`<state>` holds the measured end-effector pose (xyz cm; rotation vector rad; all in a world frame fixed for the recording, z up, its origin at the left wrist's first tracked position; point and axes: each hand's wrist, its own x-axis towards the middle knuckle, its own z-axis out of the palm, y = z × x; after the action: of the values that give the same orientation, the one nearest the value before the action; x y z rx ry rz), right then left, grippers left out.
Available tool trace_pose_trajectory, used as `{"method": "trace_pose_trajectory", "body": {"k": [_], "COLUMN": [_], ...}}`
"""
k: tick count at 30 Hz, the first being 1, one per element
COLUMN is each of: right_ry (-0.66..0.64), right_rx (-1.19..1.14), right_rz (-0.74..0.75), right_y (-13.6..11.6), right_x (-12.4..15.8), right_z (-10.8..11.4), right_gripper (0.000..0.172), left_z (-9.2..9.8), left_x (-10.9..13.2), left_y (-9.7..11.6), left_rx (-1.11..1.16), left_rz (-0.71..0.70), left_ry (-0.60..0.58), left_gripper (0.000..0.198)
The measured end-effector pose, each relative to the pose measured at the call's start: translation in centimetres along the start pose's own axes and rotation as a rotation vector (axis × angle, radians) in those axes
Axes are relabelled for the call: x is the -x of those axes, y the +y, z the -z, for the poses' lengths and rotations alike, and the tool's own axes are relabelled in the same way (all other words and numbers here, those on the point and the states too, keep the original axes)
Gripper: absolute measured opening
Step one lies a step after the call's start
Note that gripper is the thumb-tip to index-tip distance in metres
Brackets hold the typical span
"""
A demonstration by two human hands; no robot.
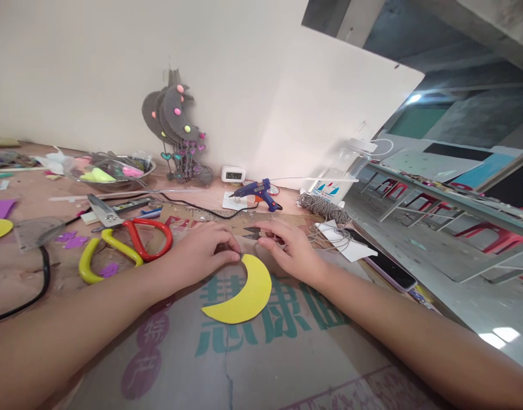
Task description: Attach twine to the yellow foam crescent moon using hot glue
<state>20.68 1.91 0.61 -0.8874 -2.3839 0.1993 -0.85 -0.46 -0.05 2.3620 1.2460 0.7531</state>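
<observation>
A yellow crescent-moon cutout [255, 293] lies on the printed cardboard in front of me. My left hand [205, 245] is closed in a pinch at the cutout's upper tip; a tiny dark bit shows by the fingertips. Just right of that tip, my right hand [289, 245] has its thumb and forefinger closed around the end of a dark grey pointed piece [251, 232]. Its kind is unclear, since the fingers cover part of it. Beyond the hands rests a blue glue gun [257, 191], nozzle to the left.
Scissors with red and yellow handles [148, 239] lie left of my left arm. A bowl of craft bits [110, 179] and decorated grey moons [170, 114] stand behind. Grey cord [325, 208], white paper [347, 242] and a phone [389, 265] lie right. Black cable [201, 209] crosses the table.
</observation>
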Motion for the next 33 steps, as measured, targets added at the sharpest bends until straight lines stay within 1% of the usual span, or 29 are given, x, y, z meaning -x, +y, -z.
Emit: {"method": "trace_pose_trajectory", "body": {"k": [3, 5, 9, 12, 15, 18, 20, 23, 25, 28, 33], "right_ry": [-0.009, -0.04, -0.18, -0.224, -0.235, -0.227, -0.215, -0.2, -0.2, -0.226, -0.264], "right_rx": [-0.129, -0.173, -0.312, -0.4, -0.425, -0.407, -0.399, -0.401, -0.4, -0.392, -0.296], "right_rz": [-0.002, -0.028, -0.139, -0.211, -0.224, -0.233, -0.241, -0.252, -0.248, -0.195, 0.002], "right_y": [0.0, 0.0, -0.2, -0.5, -0.8, -0.9, -0.9, -0.8, -0.7, -0.8, -1.1], "right_x": [0.1, 0.1, -0.1, -0.2, -0.2, -0.2, -0.2, -0.1, -0.1, 0.0, 0.1], "right_z": [0.2, 0.2, 0.1, -0.1, -0.2, -0.2, -0.1, -0.2, -0.2, -0.3, -0.4], "right_gripper": [0.026, 0.026, 0.023, 0.021, 0.022, 0.025, 0.025, 0.027, 0.027, 0.021, 0.011], "left_z": [0.4, 0.6, 0.9, 0.9, 0.9, 0.8, 0.9, 1.0, 1.1, 1.1, 1.0], "left_x": [0.1, 0.2, 0.4, 0.4, 0.3, 0.3, 0.3, 0.5, 0.5, 0.5, 0.4], "left_y": [0.5, 0.8, 1.1, 0.9, 0.7, 0.5, 0.5, 0.8, 1.0, 1.0, 0.8], "left_rx": [0.098, 0.166, 0.246, 0.272, 0.259, 0.276, 0.314, 0.314, 0.284, 0.267, 0.285], "left_rz": [0.1, 0.166, 0.252, 0.259, 0.238, 0.214, 0.221, 0.232, 0.229, 0.23, 0.237], "left_ry": [0.0, 0.017, 0.079, 0.106, 0.12, 0.134, 0.144, 0.148, 0.136, 0.13, 0.112], "left_gripper": [0.021, 0.023, 0.027, 0.028, 0.029, 0.036, 0.039, 0.034, 0.03, 0.027, 0.028]}}
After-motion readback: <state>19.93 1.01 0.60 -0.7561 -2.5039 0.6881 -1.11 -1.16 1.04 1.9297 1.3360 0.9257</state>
